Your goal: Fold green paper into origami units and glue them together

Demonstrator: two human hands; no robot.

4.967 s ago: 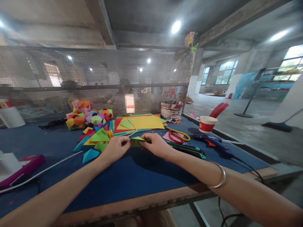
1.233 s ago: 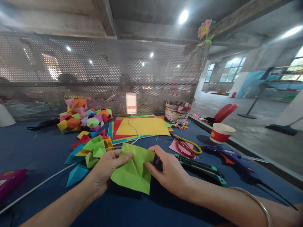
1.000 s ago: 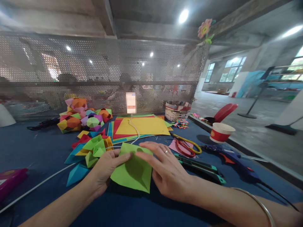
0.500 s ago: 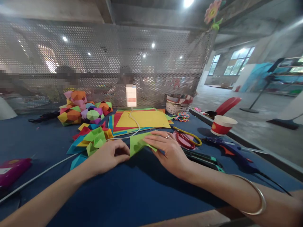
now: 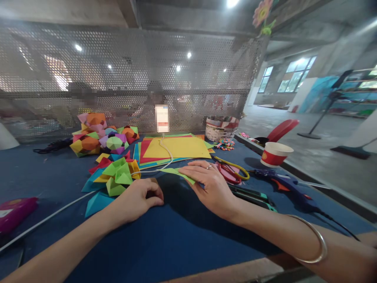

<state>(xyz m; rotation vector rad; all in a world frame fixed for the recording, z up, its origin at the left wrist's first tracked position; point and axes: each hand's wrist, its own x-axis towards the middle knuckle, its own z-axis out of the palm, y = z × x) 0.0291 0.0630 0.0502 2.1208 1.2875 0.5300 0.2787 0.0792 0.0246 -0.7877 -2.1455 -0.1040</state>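
Note:
A small green sheet of paper [image 5: 183, 175] is tilted so that I see it nearly edge-on. My right hand [image 5: 210, 186] holds it, fingers on top and the thumb side hidden underneath. My left hand [image 5: 145, 199], loosely curled around a visible gap between thumb and forefinger, is apart from the sheet and has nothing visible in it. Just beyond my left hand are folded paper pieces [image 5: 119, 175] in green, yellow, red and blue. Past the green sheet lies a stack of coloured paper [image 5: 179, 147], yellow uppermost.
Scissors [image 5: 234, 175], cutter knives [image 5: 255, 196] and a glue gun [image 5: 284, 182] lie to the right, near a paper cup [image 5: 275, 154]. Folded paper balls [image 5: 103, 135] and a woven basket [image 5: 221, 127] stand at the back. A white cable [image 5: 55, 212] crosses the left side.
My left hand has come away from the green sheet, moving slightly towards me. The sheet has tipped from showing its face to nearly edge-on, still in my right hand.

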